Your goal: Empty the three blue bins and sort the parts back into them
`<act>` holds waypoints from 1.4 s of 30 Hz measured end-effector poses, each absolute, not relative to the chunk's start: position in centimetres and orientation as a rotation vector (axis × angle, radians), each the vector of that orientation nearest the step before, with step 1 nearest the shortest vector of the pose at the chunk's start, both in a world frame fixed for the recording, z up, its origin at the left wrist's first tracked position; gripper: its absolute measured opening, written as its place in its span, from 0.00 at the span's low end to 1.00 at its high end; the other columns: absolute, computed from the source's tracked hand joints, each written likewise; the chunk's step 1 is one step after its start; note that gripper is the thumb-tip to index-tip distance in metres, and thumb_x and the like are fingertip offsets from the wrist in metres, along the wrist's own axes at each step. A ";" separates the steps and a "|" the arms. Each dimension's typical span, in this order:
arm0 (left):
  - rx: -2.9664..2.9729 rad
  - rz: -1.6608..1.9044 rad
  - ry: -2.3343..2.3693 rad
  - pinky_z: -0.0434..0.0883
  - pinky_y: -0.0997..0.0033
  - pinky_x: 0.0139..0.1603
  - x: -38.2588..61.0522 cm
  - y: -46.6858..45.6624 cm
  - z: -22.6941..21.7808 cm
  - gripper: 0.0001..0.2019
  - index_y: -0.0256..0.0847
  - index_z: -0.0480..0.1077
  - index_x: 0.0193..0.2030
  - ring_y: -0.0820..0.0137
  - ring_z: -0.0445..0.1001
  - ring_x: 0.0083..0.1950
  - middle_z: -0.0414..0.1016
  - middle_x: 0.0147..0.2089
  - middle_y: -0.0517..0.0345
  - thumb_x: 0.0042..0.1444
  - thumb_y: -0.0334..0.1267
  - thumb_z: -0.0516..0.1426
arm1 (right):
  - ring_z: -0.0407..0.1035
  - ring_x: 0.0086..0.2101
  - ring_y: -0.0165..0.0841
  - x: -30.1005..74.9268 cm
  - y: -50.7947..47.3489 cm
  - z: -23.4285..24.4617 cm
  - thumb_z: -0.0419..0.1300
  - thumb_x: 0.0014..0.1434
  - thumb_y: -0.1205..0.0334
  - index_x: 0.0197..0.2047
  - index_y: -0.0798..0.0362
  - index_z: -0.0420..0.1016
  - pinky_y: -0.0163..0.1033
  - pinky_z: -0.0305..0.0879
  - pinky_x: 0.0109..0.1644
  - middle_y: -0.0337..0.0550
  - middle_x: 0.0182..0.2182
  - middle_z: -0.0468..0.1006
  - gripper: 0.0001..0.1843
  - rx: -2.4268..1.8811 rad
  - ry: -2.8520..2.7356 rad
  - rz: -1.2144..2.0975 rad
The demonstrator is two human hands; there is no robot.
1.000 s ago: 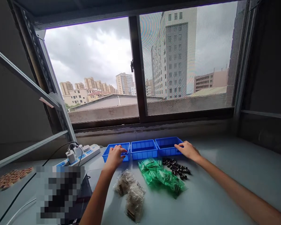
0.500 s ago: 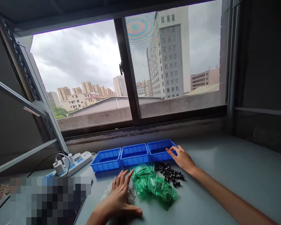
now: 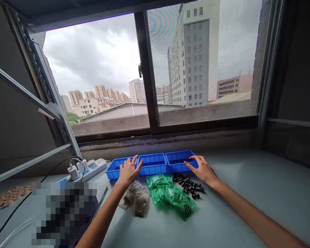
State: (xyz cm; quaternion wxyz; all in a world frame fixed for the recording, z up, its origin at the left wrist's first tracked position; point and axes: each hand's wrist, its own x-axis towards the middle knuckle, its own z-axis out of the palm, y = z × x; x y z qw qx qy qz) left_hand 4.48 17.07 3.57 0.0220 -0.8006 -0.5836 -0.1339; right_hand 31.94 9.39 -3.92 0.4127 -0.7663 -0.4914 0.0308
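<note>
Three small blue trays stand in a row under the window: left tray, middle tray, right tray. My left hand rests open on the front rim where the left and middle trays meet. My right hand lies open with its fingers on the front rim of the right tray. In front of the trays lie clear plastic bags of small parts, green plastic bags and a heap of small black cylinders.
A white power strip with plugs and cables sits at the left, beside a blurred dark object. Brown pieces lie at the far left. A metal shelf frame leans left of the window. The grey table extends right.
My left hand has moved from the clear bags up to the front rim of the left and middle trays. My right hand stays at the right tray. The view shifted slightly.
</note>
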 end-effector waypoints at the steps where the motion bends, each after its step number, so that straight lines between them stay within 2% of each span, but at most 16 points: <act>1: -2.508 -0.324 -1.828 0.59 0.52 0.56 4.7 17.4 3.6 0.23 0.45 0.58 0.62 0.56 0.65 0.58 0.69 0.55 0.46 0.63 0.48 0.42 | 0.70 0.45 0.42 31.9 9.3 -3.9 0.54 0.54 0.43 0.45 0.47 0.72 0.43 0.67 0.45 0.48 0.50 0.69 0.21 -1.921 -1.236 0.070; 5: -2.542 -0.206 -1.740 0.59 0.54 0.55 5.2 17.6 2.6 0.21 0.42 0.66 0.56 0.56 0.66 0.57 0.71 0.52 0.45 0.64 0.45 0.41 | 0.70 0.45 0.42 32.0 9.4 -4.0 0.53 0.55 0.44 0.43 0.46 0.74 0.43 0.68 0.44 0.48 0.51 0.66 0.20 -1.924 -1.236 0.060; 11: -2.502 -0.245 -1.662 0.61 0.58 0.52 5.0 17.0 1.9 0.21 0.41 0.68 0.52 0.57 0.67 0.54 0.73 0.50 0.46 0.64 0.44 0.41 | 0.70 0.46 0.43 32.7 9.8 -4.7 0.54 0.55 0.42 0.36 0.48 0.76 0.44 0.67 0.46 0.49 0.53 0.64 0.20 -1.947 -1.248 0.014; 16: -2.528 -0.349 -1.618 0.61 0.57 0.53 4.8 17.6 1.5 0.24 0.38 0.59 0.62 0.56 0.67 0.54 0.74 0.49 0.46 0.63 0.45 0.43 | 0.68 0.48 0.43 33.1 10.0 -5.3 0.54 0.55 0.42 0.35 0.47 0.77 0.43 0.66 0.47 0.48 0.53 0.65 0.19 -1.936 -1.244 -0.016; 20: -2.523 -0.470 -1.585 0.62 0.55 0.53 4.7 18.0 0.7 0.26 0.37 0.55 0.64 0.54 0.68 0.53 0.74 0.49 0.45 0.63 0.46 0.44 | 0.68 0.48 0.45 33.2 10.1 -5.7 0.54 0.55 0.42 0.35 0.48 0.77 0.46 0.66 0.48 0.50 0.53 0.65 0.20 -1.925 -1.234 -0.019; 22: -2.493 -0.549 -1.567 0.61 0.52 0.56 4.7 18.0 0.4 0.26 0.36 0.55 0.64 0.53 0.67 0.55 0.72 0.52 0.43 0.62 0.46 0.45 | 0.67 0.49 0.45 33.3 10.1 -5.8 0.53 0.56 0.43 0.36 0.48 0.77 0.47 0.65 0.49 0.50 0.53 0.65 0.20 -1.908 -1.239 -0.020; 25: -2.458 -0.672 -1.487 0.56 0.48 0.61 5.0 17.4 0.4 0.26 0.36 0.55 0.64 0.51 0.59 0.63 0.62 0.61 0.40 0.61 0.46 0.48 | 0.65 0.52 0.44 33.2 10.1 -5.8 0.53 0.56 0.45 0.37 0.47 0.77 0.46 0.64 0.51 0.50 0.52 0.65 0.18 -1.876 -1.262 -0.005; 28: -2.651 -0.691 -1.192 0.55 0.50 0.63 5.9 16.0 0.8 0.22 0.40 0.60 0.60 0.55 0.54 0.66 0.59 0.64 0.45 0.61 0.43 0.48 | 0.62 0.54 0.44 33.0 10.0 -5.5 0.53 0.57 0.49 0.39 0.48 0.77 0.45 0.62 0.54 0.50 0.53 0.64 0.16 -1.874 -1.263 0.022; 30: -2.870 -0.611 -0.886 0.58 0.54 0.62 6.6 14.6 0.9 0.17 0.43 0.64 0.57 0.59 0.57 0.64 0.64 0.60 0.50 0.62 0.42 0.48 | 0.62 0.54 0.44 32.8 9.8 -5.2 0.53 0.58 0.49 0.39 0.48 0.77 0.46 0.63 0.53 0.51 0.54 0.63 0.16 -1.888 -1.246 0.028; 33: -3.079 -0.458 -0.642 0.63 0.58 0.58 7.6 12.7 0.5 0.18 0.42 0.64 0.56 0.62 0.65 0.57 0.68 0.55 0.51 0.62 0.45 0.49 | 0.63 0.54 0.45 32.5 9.6 -4.9 0.52 0.58 0.49 0.39 0.48 0.77 0.47 0.64 0.52 0.51 0.54 0.63 0.17 -1.912 -1.225 0.044; 36: -3.120 -0.345 -0.648 0.63 0.55 0.57 8.2 11.8 -0.2 0.18 0.40 0.66 0.54 0.61 0.67 0.54 0.69 0.53 0.50 0.61 0.46 0.50 | 0.63 0.54 0.44 32.5 9.6 -4.9 0.52 0.59 0.50 0.40 0.48 0.77 0.46 0.63 0.52 0.51 0.54 0.63 0.16 -1.915 -1.224 0.055; 42: -3.118 -0.316 -0.677 0.61 0.54 0.59 8.1 11.8 -0.4 0.16 0.41 0.66 0.53 0.60 0.65 0.57 0.68 0.54 0.50 0.62 0.44 0.49 | 0.64 0.53 0.43 32.6 10.0 -5.6 0.50 0.59 0.52 0.42 0.48 0.76 0.46 0.64 0.52 0.51 0.52 0.64 0.16 -1.888 -1.246 -0.023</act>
